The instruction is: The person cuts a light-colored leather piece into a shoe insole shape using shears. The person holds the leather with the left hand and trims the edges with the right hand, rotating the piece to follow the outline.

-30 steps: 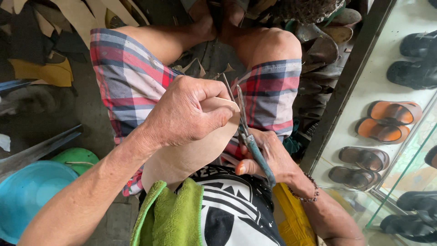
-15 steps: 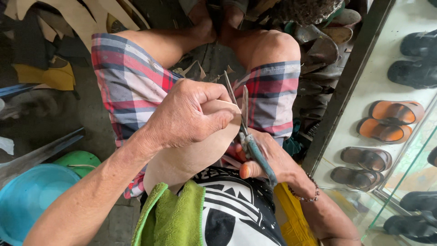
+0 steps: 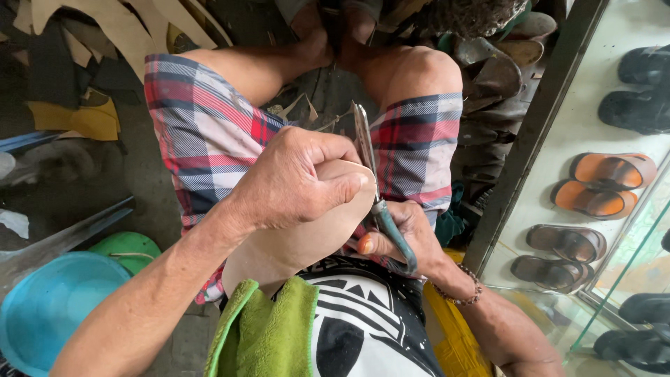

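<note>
Holding: a tan sole-shaped piece (image 3: 293, 237) is gripped in the person's lap, above plaid shorts (image 3: 209, 139).
Left hand: the left hand (image 3: 293, 185) is curled tight over the upper end of the piece, fingers folded across its top and thumb pressed against its edge.
Right hand: the right hand (image 3: 408, 237) is closed around the teal handle of a cutting tool (image 3: 377, 199), thumb braced along the handle.
Tool: its metal blades stand upright and run just beside the right edge of the piece, close to the left thumb; whether metal meets the edge cannot be told.
Piece: it lies between the two hands, its lower end running down toward a green cloth (image 3: 269, 331) on the person's front.
Surroundings: a blue basin (image 3: 49, 307) and a green lid (image 3: 129, 248) sit on the floor to the left; tan cut-outs (image 3: 125, 28) lie beyond the knees.
Right side: orange sandals (image 3: 604, 185) and brown sandals (image 3: 558, 251) rest on a pale glass-fronted shelf (image 3: 579, 119).
</note>
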